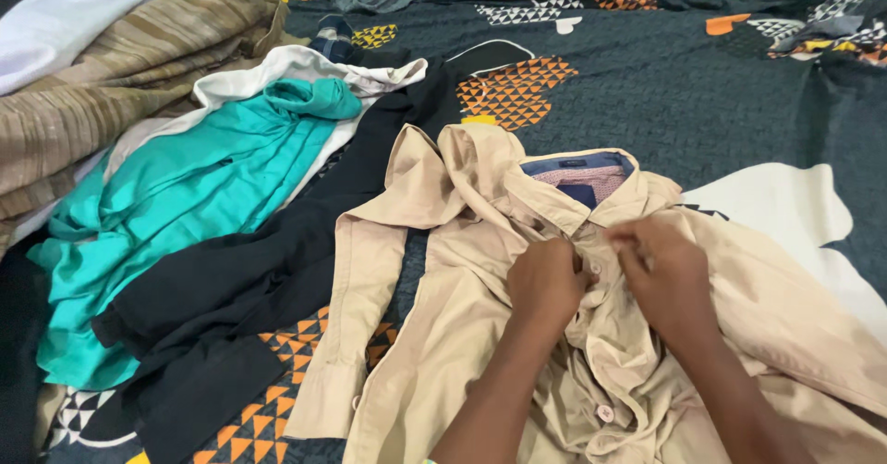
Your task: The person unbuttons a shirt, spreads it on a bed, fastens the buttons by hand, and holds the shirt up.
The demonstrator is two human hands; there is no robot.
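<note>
Here, both hands are working at the front of a beige shirt (517, 335) that is lying spread, front up, on a bed covered by a dark patterned bedsheet (684, 94). The left hand (545, 284) is pinching the shirt's button strip just below the collar, its fingers closed on the cloth. The right hand (667, 274) is sitting just beside it, fingers curled and gripping the opposite edge of the same opening. The two hands are nearly touching. To the left of the shirt, a black garment (231, 288) is lying beside a teal shirt (185, 205), with a white garment (277, 71) under them. A brown striped cloth (120, 85) is heaped at the far left.
</note>
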